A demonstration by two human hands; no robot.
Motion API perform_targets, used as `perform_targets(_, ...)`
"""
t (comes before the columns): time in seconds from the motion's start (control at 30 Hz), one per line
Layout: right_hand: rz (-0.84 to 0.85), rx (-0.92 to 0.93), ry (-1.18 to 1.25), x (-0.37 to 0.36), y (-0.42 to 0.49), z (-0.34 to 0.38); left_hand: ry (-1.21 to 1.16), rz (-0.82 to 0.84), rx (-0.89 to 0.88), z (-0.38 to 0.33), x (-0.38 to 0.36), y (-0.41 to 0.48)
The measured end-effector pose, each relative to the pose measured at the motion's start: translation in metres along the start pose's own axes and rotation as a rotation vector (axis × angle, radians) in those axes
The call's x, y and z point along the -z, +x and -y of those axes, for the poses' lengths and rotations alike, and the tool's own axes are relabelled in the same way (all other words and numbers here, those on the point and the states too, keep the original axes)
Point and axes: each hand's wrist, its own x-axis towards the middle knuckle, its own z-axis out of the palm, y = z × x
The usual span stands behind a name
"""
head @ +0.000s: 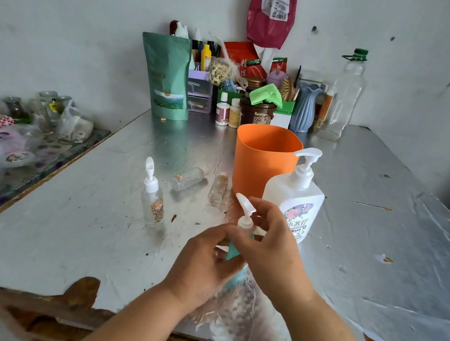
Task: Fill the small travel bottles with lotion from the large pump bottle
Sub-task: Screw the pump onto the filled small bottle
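Beside the pump bottle, left hand and right hand grip one travel bottle, contents hidden.

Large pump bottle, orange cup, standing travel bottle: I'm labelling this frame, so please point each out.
large pump bottle [293, 195]: head view, white body above the label.
orange cup [259, 164]: head view, front wall.
standing travel bottle [149, 202]: head view, clear body beside the cartoon sticker.
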Motion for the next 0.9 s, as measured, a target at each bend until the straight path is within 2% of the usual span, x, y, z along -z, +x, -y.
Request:
perform_targets(0.07, -0.041, -0.019, -0.046, 0.0012, 0.0008, 0.0001, 0.010, -0.006, 0.008, 0.0013, -0.0001, -0.0002)
perform_targets(0.23, 0.054, -0.002, -0.105, 0.0054, 0.0013, 0.0010, 0.046, -0.010, 0.022, 0.0004, 0.0008, 0.0006)
perform_targets(0.43, 0.017, -0.037, -0.101, 0.0049, 0.0020, -0.0030, 0.028, 0.007, 0.018, 0.0016, 0.0009, 0.0005)
perform_targets(0.53, 0.041, -0.003, -0.059, 0.0027, -0.0009, -0.0005, 0.032, 0.002, 0.014, 0.0016, 0.0012, 0.0004)
perform_targets(0.63, -0.010, 0.006, 0.004, 0.0013, -0.0019, 0.0009, 0.045, 0.005, 0.012, 0.0013, 0.0010, 0.0001)
perform_targets(0.77, 0.062, 0.009, 0.047, 0.0018, -0.0040, 0.0047, 0.060, 0.015, 0.025, 0.0021, 0.0014, 0.0006)
perform_targets(0.9, -0.033, -0.013, -0.018, -0.0003, -0.0020, 0.0026, 0.065, 0.012, 0.022, 0.0040, 0.0009, 0.0003)
